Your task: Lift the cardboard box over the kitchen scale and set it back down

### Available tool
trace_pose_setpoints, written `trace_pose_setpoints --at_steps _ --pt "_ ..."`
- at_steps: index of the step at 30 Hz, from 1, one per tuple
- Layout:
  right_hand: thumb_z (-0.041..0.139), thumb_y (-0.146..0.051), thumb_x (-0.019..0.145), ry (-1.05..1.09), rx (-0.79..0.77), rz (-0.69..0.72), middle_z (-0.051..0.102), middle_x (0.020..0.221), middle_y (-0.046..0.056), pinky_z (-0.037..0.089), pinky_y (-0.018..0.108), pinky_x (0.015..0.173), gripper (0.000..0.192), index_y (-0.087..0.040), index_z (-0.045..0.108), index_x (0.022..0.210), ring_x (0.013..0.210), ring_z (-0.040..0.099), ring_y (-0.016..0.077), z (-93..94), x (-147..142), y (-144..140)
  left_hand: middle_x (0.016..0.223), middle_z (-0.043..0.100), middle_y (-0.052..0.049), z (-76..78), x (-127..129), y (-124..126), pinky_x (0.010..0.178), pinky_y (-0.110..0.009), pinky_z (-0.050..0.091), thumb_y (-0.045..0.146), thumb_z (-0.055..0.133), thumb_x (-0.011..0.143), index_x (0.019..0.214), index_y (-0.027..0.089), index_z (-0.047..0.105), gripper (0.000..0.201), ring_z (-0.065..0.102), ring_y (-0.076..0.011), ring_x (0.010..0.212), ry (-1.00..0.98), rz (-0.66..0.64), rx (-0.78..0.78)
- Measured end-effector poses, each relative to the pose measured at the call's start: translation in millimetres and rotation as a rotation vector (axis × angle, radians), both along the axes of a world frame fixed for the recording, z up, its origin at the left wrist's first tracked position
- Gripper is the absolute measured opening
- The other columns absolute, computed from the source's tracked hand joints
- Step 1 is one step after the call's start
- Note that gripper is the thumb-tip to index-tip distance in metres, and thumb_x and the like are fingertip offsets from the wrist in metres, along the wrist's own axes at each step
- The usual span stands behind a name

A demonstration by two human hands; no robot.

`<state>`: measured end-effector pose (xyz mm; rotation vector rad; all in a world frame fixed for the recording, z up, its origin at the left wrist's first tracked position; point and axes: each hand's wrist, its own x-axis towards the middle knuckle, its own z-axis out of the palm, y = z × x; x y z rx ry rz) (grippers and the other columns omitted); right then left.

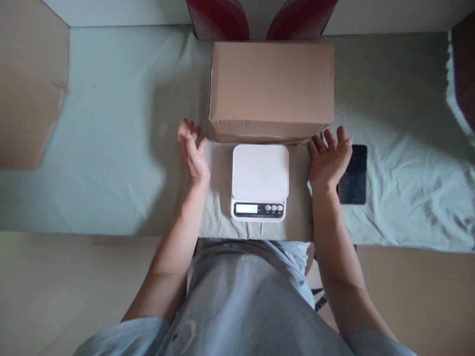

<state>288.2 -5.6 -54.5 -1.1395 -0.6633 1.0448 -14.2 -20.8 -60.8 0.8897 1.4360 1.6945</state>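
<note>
We count, left to right along one bench: one cardboard piece; the left hand, grip wide; one white scale before one brown carton; the right hand, grip wide, near one dark phone.

Green cloth-covered surface beneath a cardboard box, white scale and dark phone.
</note>
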Motion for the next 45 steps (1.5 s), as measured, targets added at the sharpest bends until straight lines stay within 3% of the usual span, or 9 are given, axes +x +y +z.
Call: trace_pose_setpoints --at_steps 10,13,17,20,23,27,30,37,45 --pt "0.036 -0.066 0.081 -0.084 0.021 0.004 0.059 0.126 0.001 0.043 0.047 0.106 0.054 -0.035 0.054 0.120 0.119 0.061 0.0194 1.4 -5 -1 0.150 0.039 -0.010 5.9 3 -2 0.110 -0.043 0.040 0.073 0.035 0.083 0.137 0.031 0.036 0.068 0.044 -0.0234 0.137 0.036 -0.010 -0.016" --pt "0.035 -0.067 0.082 -0.180 0.068 0.098 0.056 0.134 0.000 0.042 0.048 0.107 0.054 -0.037 0.053 0.123 0.129 0.054 0.0206 13.1 -16 -2 0.153 0.037 -0.006 6.7 6 -1 0.113 -0.043 0.036 0.074 0.033 0.083 0.142 0.035 0.033 0.071 0.037 -0.0233 0.142 0.078 -0.115 0.018" --pt "0.037 -0.074 0.077 -0.212 0.083 0.241 0.058 0.134 0.000 0.039 0.049 0.112 0.058 -0.036 0.058 0.117 0.134 0.049 0.0228 31.7 -35 2 0.153 0.039 -0.004 10.6 16 7 0.120 -0.040 0.026 0.080 0.027 0.082 0.136 0.031 0.047 0.075 0.027 -0.0212 0.148 0.132 -0.306 0.041" --pt "0.040 -0.078 0.072 -0.188 0.064 0.257 0.060 0.130 -0.001 0.038 0.048 0.114 0.059 -0.037 0.061 0.108 0.131 0.051 0.0245 46.4 -40 5 0.147 0.047 -0.004 24.8 21 12 0.122 -0.041 0.024 0.083 0.025 0.078 0.129 0.030 0.054 0.079 0.032 -0.0223 0.146 0.154 -0.336 0.047" --pt "0.034 -0.080 0.073 -0.217 0.080 0.250 0.062 0.123 0.000 0.039 0.048 0.113 0.061 -0.037 0.061 0.108 0.130 0.051 0.0252 66.1 -38 -2 0.145 0.049 0.000 51.1 22 5 0.121 -0.042 0.027 0.082 0.029 0.080 0.128 0.036 0.054 0.071 0.037 -0.0225 0.143 0.158 -0.350 0.100" --pt "0.031 -0.073 0.079 -0.233 0.117 0.238 0.064 0.117 0.000 0.040 0.048 0.111 0.055 -0.038 0.062 0.109 0.124 0.055 0.0247 91.6 -35 -33 0.141 0.052 0.003 84.9 25 -25 0.118 -0.040 0.034 0.075 0.035 0.083 0.126 0.040 0.056 0.060 0.039 -0.0239 0.142 0.120 -0.349 0.157" --pt "0.033 -0.068 0.082 -0.218 0.116 0.234 0.064 0.116 0.001 0.040 0.047 0.111 0.051 -0.037 0.065 0.107 0.124 0.055 0.0245 97.6 -35 -62 0.138 0.055 0.002 94.6 29 -54 0.118 -0.042 0.035 0.070 0.034 0.086 0.126 0.038 0.057 0.056 0.039 -0.0252 0.141 0.116 -0.334 0.130" --pt "0.034 -0.065 0.082 -0.204 0.116 0.188 0.066 0.121 -0.002 0.036 0.049 0.114 0.049 -0.037 0.067 0.104 0.128 0.053 0.0248 81.4 -36 -106 0.136 0.056 -0.001 84.0 34 -102 0.117 -0.045 0.035 0.060 0.036 0.090 0.128 0.039 0.055 0.047 0.038 -0.0254 0.142 0.082 -0.314 0.128" --pt "0.041 -0.069 0.078 -0.247 0.098 0.188 0.063 0.128 0.000 0.036 0.048 0.113 0.055 -0.037 0.062 0.118 0.131 0.051 0.0249 67.0 -35 -118 0.146 0.050 -0.002 67.9 29 -117 0.115 -0.044 0.038 0.056 0.033 0.092 0.133 0.036 0.051 0.048 0.031 -0.0242 0.146 0.124 -0.318 0.084"
